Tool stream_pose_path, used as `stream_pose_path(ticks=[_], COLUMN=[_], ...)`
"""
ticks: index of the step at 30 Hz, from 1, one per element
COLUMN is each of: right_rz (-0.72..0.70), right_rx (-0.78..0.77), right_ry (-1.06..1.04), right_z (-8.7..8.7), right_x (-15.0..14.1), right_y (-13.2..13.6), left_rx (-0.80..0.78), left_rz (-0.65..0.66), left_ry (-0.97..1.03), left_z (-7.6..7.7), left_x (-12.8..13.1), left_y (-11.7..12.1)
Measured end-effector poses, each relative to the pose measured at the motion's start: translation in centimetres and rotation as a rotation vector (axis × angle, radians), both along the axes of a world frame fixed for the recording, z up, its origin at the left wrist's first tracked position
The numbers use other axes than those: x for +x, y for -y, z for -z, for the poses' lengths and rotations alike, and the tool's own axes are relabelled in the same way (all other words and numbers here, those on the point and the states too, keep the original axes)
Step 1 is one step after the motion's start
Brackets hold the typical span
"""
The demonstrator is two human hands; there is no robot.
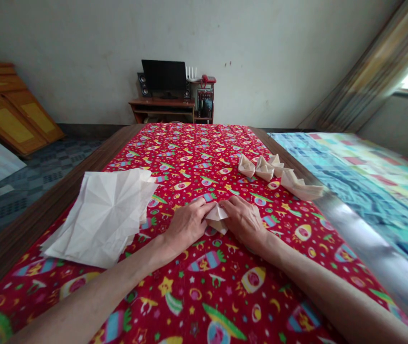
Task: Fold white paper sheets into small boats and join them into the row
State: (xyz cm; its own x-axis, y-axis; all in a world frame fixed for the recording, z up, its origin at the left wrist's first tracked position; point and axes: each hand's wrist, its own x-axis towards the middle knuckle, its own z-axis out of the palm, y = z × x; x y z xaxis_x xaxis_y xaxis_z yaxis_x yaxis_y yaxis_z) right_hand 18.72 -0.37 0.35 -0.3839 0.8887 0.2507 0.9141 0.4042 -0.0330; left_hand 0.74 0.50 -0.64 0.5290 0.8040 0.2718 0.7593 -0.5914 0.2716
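Observation:
Between my two hands is a small piece of folded white paper (218, 216), low over the red patterned cloth (204, 291). My left hand (189, 220) grips its left side, with the fingers closed on the edge. On the opposite side my right hand (245, 220) pinches the paper too; some of its fingertips are hidden behind the fold. To the left lies a stack of creased white paper sheets (99, 215), fanned unevenly. Several folded paper boats (264, 167) stand in a row at the right, and the nearest one (300, 185) is longer and lies close to the table edge.
The cloth covers a dark wooden table (92, 160). Past its far end stands a desk with a monitor (164, 76), speakers and a red telephone (209, 80). A bed (379, 177) is at the right, a wooden cabinet (13, 110) at the left.

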Motion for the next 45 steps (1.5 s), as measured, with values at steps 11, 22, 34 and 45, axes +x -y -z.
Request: stream_pose_path(ticks=[11,22,34,45], right_rz=[-0.092,-0.232,-0.309,-0.403], right_rx=[0.042,0.061,0.186,0.059], right_ry=[0.091,-0.001,-0.149,-0.288], right_z=[0.3,1.6,1.7,1.9], right_x=[1.0,3.6,4.3,4.5], right_y=[0.2,0.6,0.8,0.4], left_rx=[0.097,0.163,0.18,0.061], left_rz=[0.092,0.128,0.189,0.165], left_ry=[-0.211,-0.284,0.012,0.29], left_z=[-0.5,-0.2,0.2,1.9], left_x=[0.0,0.0,-1.3,-1.6], left_y=[-0.2,-0.2,0.5,0.2])
